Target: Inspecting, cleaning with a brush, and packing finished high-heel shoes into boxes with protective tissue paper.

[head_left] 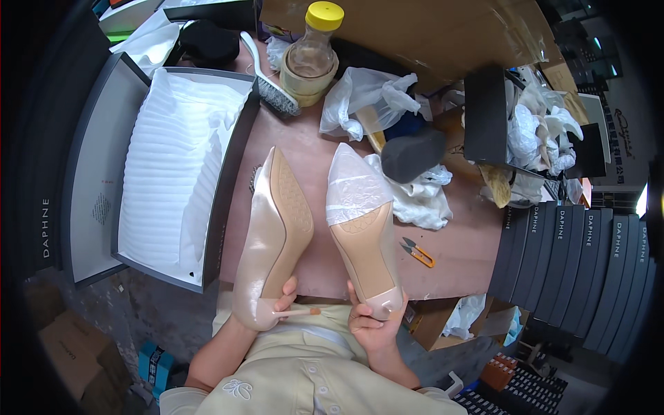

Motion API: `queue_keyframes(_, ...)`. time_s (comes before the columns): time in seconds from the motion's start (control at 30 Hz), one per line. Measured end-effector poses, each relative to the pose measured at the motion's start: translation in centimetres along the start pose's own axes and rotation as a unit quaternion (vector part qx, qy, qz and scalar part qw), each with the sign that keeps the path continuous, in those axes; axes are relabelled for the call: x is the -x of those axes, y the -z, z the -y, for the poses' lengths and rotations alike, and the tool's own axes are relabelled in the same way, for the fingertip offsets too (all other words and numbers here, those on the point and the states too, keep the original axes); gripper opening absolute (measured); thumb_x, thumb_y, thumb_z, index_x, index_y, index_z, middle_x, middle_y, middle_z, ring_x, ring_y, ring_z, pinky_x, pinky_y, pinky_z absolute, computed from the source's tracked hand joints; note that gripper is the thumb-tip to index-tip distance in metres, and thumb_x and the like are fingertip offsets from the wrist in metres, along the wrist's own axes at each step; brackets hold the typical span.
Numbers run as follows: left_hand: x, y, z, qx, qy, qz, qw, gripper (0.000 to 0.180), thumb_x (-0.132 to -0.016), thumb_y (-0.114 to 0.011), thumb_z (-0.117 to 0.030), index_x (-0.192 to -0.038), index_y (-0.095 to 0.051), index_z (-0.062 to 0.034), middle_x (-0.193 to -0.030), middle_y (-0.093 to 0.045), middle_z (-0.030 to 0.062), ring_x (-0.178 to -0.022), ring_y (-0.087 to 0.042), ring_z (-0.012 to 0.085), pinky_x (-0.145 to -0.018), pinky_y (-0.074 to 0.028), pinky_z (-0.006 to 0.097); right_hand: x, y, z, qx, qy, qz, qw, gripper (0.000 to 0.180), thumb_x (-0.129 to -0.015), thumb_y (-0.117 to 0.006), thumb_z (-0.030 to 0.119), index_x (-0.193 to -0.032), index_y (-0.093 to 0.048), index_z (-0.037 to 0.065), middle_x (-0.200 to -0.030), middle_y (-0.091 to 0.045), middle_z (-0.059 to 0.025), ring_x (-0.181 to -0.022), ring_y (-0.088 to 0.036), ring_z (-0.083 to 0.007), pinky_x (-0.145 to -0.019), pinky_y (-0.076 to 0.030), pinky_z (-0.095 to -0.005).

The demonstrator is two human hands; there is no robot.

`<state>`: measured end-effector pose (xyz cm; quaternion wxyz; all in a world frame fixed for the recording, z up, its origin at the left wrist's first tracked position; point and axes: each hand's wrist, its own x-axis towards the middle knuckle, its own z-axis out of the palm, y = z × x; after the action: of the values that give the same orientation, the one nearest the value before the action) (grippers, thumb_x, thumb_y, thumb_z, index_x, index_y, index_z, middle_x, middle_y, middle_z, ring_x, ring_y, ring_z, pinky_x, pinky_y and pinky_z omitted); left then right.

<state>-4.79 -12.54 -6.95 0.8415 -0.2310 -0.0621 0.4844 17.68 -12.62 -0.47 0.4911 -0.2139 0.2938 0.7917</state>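
My left hand (288,295) grips a pale satin high-heeled shoe (257,238) near its heel. That shoe lies tilted on its side, showing part of its tan sole, with a dark sparkly ornament at the toe. Around the heel end of a second high-heeled shoe (366,259) my right hand (373,325) is closed. Its sole faces up, and thin white wrapping (356,183) covers the pointed toe. Both toes point away from me over the pink tabletop (443,266). To the left stands an open shoebox (232,187) lined with white ribbed paper (176,166).
Orange-handled thread snips (418,254) lie right of the shoes. Beyond are a dark sponge pad (413,155), a white cloth (422,200), a brush (277,97) and a yellow-capped bottle (315,52). Dark shoeboxes (574,263) line the right; a bin (487,117) holds crumpled paper.
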Motion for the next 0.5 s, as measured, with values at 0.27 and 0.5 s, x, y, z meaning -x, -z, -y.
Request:
queue_keyframes(0.27,0.2,-0.7,0.0,0.012,0.061,0.074,0.995,0.049,-0.092,-0.042,-0.040,-0.119,-0.043,0.0011,-0.091,-0.044,0.0231,-0.061,-0.055,0.0305,-0.052,-0.050,0.040,-0.3,0.0,-0.2,0.005,-0.011,0.005,1.000,0.070,-0.078,-0.048,0.058,-0.131,-0.045,0.013,-0.125,-0.049,-0.0240,-0.064,-0.054,-0.0180,-0.038,-0.039,-0.0172)
queue_keyframes(0.5,0.3,0.4,0.1,0.054,0.137,0.180,0.973,0.053,-0.091,-0.046,-0.043,-0.115,-0.048,0.0040,-0.082,-0.050,0.0216,-0.057,-0.058,0.0287,-0.050,-0.051,0.039,-0.2,0.3,-0.3,-0.003,-0.022,0.014,1.000,0.072,-0.078,-0.046,0.061,-0.130,-0.045,0.012,-0.124,-0.049,-0.0257,-0.061,-0.054,-0.0200,-0.038,-0.038,-0.0182)
